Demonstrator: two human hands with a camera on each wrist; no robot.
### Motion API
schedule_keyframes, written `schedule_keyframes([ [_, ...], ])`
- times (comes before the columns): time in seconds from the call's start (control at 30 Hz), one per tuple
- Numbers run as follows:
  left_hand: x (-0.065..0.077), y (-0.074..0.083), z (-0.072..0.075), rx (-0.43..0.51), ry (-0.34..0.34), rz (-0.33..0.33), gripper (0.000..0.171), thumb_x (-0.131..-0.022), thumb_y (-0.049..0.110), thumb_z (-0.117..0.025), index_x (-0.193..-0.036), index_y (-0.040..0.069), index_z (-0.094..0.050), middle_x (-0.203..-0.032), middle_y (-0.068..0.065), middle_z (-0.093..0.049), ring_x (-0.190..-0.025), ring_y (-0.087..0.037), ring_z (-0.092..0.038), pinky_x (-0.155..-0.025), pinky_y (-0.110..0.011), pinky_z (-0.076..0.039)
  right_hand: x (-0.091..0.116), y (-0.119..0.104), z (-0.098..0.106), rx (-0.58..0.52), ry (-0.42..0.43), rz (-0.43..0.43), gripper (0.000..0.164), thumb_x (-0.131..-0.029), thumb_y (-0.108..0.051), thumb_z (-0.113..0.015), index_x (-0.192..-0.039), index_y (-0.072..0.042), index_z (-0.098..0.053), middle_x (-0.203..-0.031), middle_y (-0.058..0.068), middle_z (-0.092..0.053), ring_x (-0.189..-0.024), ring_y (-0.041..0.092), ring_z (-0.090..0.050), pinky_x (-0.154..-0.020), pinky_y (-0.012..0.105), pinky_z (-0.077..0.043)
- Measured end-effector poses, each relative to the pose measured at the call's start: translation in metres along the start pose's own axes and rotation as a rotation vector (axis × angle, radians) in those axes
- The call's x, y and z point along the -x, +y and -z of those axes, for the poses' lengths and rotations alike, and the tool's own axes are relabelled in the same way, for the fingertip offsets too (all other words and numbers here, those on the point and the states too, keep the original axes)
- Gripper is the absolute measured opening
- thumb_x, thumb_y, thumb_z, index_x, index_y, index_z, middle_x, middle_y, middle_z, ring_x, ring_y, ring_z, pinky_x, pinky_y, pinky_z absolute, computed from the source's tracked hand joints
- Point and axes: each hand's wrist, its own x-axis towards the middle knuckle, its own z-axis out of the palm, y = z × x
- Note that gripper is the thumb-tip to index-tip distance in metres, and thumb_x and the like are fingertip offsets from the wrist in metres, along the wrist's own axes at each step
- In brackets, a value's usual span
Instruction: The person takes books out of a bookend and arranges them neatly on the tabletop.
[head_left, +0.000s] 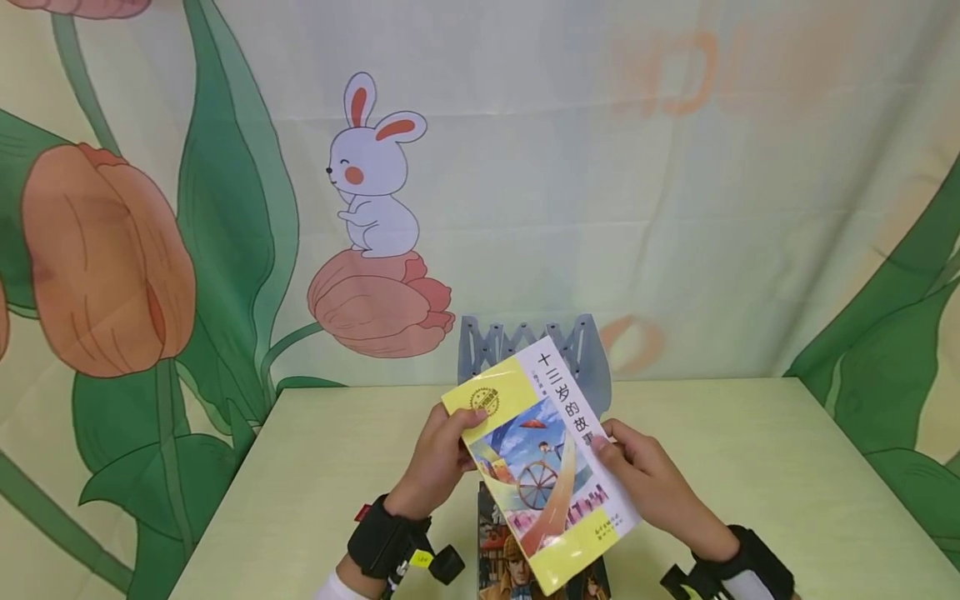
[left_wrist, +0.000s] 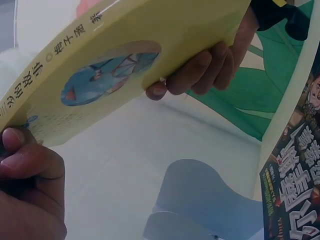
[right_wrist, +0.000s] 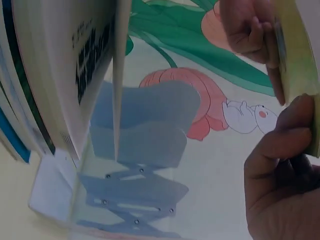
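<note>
A yellow-and-white book (head_left: 525, 475) with a painted picture on its cover is held tilted between both hands. My left hand (head_left: 433, 462) grips its upper left edge, with the thumb on the front cover and the fingers curled behind on the yellow back cover (left_wrist: 190, 35). My right hand (head_left: 660, 487) pinches the opposite edge, its thumb near the black title characters. Under the held book lies a dark illustrated book (head_left: 493, 533), partly hidden by it. In the right wrist view, several stacked books (right_wrist: 55, 70) show their edges at the left.
A blue-grey folding book stand (head_left: 592, 358) stands at the table's back edge, partly covered by the held book. The pale table (head_left: 315, 500) extends to both sides. A curtain (head_left: 525, 167) printed with a rabbit and tulips hangs behind.
</note>
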Motion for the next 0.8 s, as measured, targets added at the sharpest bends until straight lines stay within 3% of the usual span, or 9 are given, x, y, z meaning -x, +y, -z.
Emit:
schedule_keyframes([
  [0.17, -0.005, -0.005, 0.002, 0.018, 0.035, 0.062, 0.039, -0.101, 0.024, -0.043, -0.132, 0.001, -0.046, -0.094, 0.003, -0.072, -0.069, -0.006, -0.067, -0.05, -0.017, -0.04, 0.007, 0.002, -0.01, -0.025, 0.055, -0.074, 0.032, -0.107, -0.027, -0.041, -0.111, 0.001, -0.057, -0.081, 0.016, -0.072, -0.059, 0.022, -0.071, -0.052, 0.039, -0.056],
  [0.3, -0.008, -0.009, 0.0, -0.025, 0.093, 0.056, 0.045, -0.103, 0.031, -0.046, -0.138, 0.003, -0.045, -0.099, 0.003, -0.07, -0.072, -0.007, -0.066, -0.054, -0.019, -0.043, 0.012, 0.002, -0.019, -0.027, 0.139, -0.124, 0.032, -0.106, -0.029, -0.043, -0.111, -0.001, -0.057, -0.081, 0.017, -0.071, -0.059, 0.021, -0.07, -0.052, 0.038, -0.056],
  [0.4, -0.007, -0.014, -0.002, -0.075, 0.136, 0.033, 0.045, -0.103, 0.033, -0.046, -0.138, 0.005, -0.047, -0.098, 0.0, -0.067, -0.071, -0.008, -0.061, -0.056, -0.02, -0.041, 0.015, 0.001, -0.025, -0.047, 0.189, -0.155, 0.032, -0.106, -0.03, -0.044, -0.112, -0.002, -0.057, -0.082, 0.018, -0.071, -0.06, 0.021, -0.07, -0.053, 0.038, -0.056],
  [0.6, 0.003, -0.02, -0.008, -0.238, 0.143, 0.0, 0.044, -0.105, 0.033, -0.043, -0.143, 0.013, -0.046, -0.109, -0.013, -0.065, -0.086, -0.011, -0.066, -0.071, -0.024, -0.053, 0.02, -0.001, -0.032, -0.067, 0.249, -0.159, 0.032, -0.106, -0.03, -0.043, -0.113, -0.002, -0.056, -0.082, 0.019, -0.071, -0.059, 0.021, -0.07, -0.052, 0.037, -0.056],
  [0.67, 0.009, -0.02, -0.011, -0.309, 0.136, -0.006, 0.043, -0.105, 0.033, -0.044, -0.146, 0.019, -0.045, -0.102, -0.018, -0.063, -0.079, -0.013, -0.064, -0.068, -0.024, -0.052, 0.022, -0.001, -0.034, -0.061, 0.279, -0.152, 0.03, -0.106, -0.029, -0.044, -0.111, -0.002, -0.057, -0.08, 0.018, -0.071, -0.057, 0.02, -0.069, -0.051, 0.037, -0.055],
  [0.8, 0.021, -0.023, -0.017, -0.404, 0.137, 0.012, 0.043, -0.104, 0.029, -0.048, -0.146, 0.026, -0.043, -0.076, -0.018, -0.05, -0.057, -0.015, -0.047, -0.053, -0.023, -0.039, 0.026, -0.003, -0.037, -0.059, 0.332, -0.159, 0.029, -0.105, -0.029, -0.045, -0.108, -0.004, -0.058, -0.077, 0.015, -0.07, -0.055, 0.019, -0.068, -0.05, 0.036, -0.055],
])
